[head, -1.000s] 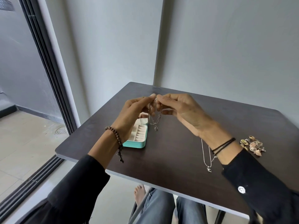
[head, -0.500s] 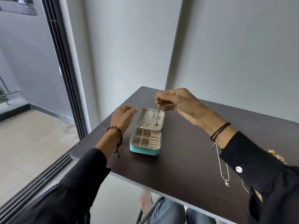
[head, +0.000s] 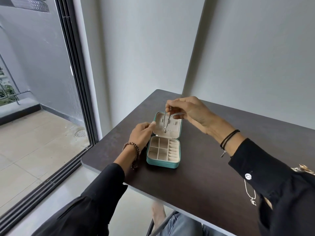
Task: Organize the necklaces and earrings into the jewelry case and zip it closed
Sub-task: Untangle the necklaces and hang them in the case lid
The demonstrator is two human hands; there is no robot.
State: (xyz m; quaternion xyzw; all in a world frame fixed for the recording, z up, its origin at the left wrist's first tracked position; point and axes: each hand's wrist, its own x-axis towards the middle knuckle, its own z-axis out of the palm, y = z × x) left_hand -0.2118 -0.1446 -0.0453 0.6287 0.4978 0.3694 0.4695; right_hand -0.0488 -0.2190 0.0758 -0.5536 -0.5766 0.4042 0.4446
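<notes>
A person's right hand (head: 190, 111) is raised above the far side of an open teal jewelry case (head: 161, 164) on a dark wooden bench (head: 204, 169), thumb and fingertips pinching a silver necklace (head: 166, 119). The chain hangs doubled in front of the cream lining of the lid (head: 177, 124), and its small pendant (head: 165, 131) dangles near the lid's lower part; whether it touches the lining cannot be told. The left hand (head: 141, 135) sits just beside the case's left side, fingers curled, with its fingertips at the lid's left rim; whether it pinches the rim or only touches it cannot be told. The case's divided base faces the person, between the two forearms. A second necklace (head: 249, 193) lies on the bench near the right sleeve, well apart from the case. Gold-toned earrings (head: 304, 167) peek out beyond that sleeve. A sliding glass door (head: 71, 82) stands to the left.
</notes>
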